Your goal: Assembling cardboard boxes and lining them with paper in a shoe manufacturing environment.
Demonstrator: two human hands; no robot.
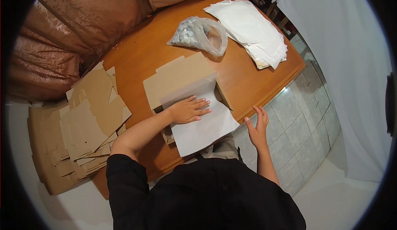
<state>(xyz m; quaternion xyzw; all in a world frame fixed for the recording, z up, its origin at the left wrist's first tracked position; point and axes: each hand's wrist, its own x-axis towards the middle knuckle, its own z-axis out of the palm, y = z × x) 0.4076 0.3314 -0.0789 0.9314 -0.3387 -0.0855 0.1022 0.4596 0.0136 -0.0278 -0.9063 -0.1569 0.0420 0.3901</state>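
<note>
A brown cardboard box (180,73) with its lid flap raised lies at the near edge of the table. Over it spreads a white sheet of paper (202,133), partly inside the box and hanging past the table's edge toward me. My left hand (188,109) rests flat on the sheet, fingers stretched to the right, holding nothing. To the right of the sheet my right hand (258,126) hovers above the floor, thumb and fingers apart, close to the paper's right corner but not around it. Much of the box's inside is hidden under the paper.
A pile of flat cardboard pieces (89,118) covers the table's left end. Beyond the box sits a clear plastic bag (198,35) with small greyish things inside. A stack of white paper (252,31) lies at the far right of the wooden table (140,44). Brown cushioned seating (91,15) borders the far side.
</note>
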